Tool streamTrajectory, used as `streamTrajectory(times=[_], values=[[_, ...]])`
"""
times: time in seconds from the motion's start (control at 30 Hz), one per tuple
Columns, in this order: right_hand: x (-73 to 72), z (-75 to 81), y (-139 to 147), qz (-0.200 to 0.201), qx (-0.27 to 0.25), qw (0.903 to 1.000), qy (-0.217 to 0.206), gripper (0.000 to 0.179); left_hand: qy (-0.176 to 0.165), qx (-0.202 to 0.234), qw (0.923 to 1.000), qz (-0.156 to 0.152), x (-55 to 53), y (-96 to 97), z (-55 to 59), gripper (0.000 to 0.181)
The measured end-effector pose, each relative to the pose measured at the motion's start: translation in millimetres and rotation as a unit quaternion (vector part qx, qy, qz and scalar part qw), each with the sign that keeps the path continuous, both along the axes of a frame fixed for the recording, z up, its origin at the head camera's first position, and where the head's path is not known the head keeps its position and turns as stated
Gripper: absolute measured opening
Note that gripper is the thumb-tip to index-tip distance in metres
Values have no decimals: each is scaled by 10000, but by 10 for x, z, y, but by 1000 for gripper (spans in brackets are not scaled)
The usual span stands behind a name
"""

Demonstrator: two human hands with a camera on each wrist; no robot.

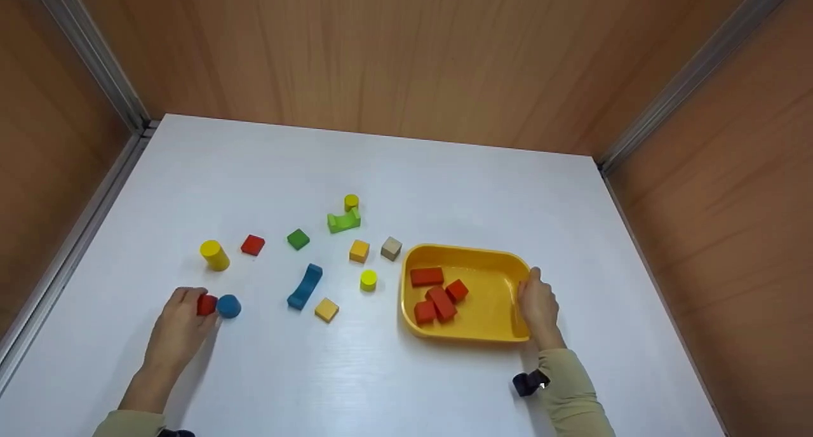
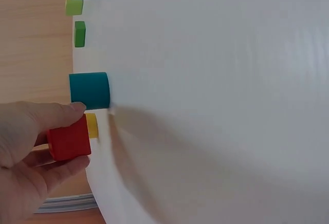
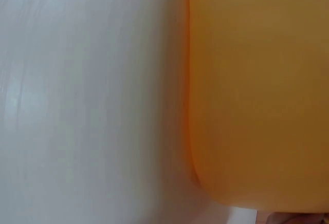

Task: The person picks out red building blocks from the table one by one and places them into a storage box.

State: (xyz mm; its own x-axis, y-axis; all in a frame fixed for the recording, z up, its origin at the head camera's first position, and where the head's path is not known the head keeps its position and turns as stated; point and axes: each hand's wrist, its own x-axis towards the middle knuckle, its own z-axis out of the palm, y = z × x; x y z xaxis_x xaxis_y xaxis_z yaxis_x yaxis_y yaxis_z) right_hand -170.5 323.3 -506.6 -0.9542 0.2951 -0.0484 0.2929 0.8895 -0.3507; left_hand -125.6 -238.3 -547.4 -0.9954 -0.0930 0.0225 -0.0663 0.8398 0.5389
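Between thumb and fingers, my left hand (image 1: 178, 329) pinches a red block (image 1: 206, 305). A blue cylinder (image 1: 228, 306) stands just to the right of that block; the left wrist view shows the held red block (image 2: 69, 141) close by the blue cylinder (image 2: 90, 90). My right hand (image 1: 540, 307) grips the right rim of a yellow tray (image 1: 489, 326), in which several red blocks (image 1: 441, 303) lie toward the left. In the right wrist view the tray wall (image 3: 257, 95) fills the right side, and only a bit of the hand (image 3: 298, 219) shows at the bottom corner.
Left of the tray lie a blue curved block (image 1: 305, 287), a yellow short cylinder (image 1: 368, 281), a plain wood cube (image 1: 391, 248), a green block (image 1: 298, 239), a light green arch (image 1: 344, 221), a red block (image 1: 253, 245) and a tall yellow cylinder (image 1: 215, 255). Wooden panels (image 1: 381, 56) border the table.
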Motion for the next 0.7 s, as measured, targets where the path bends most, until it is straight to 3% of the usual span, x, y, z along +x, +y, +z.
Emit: streamTrajectory(times=[0.1,0.2,0.3,0.43,0.53,0.6,0.7], values=[[4,-1,-3,14,-20,10000,-4,24,287,-30,9996,76,-18,-21,-157,59],[7,-9,-2,7,-40,10000,-22,24,545,-70,9984,123,2,35,-175,58],[7,-11,2,-2,-40,10000,-35,23,541,-68,9983,194,61,189,12,59],[2,-12,5,-11,-8,10000,-3,21,484,155,9986,171,180,476,456,53],[3,-15,5,42,4,9999,100,19,528,310,9981,73,254,669,711,48],[5,-15,2,66,18,9998,162,18,595,249,9979,78,263,763,736,47],[2,-15,-1,55,28,9998,164,18,387,346,9986,77,249,901,783,48]])
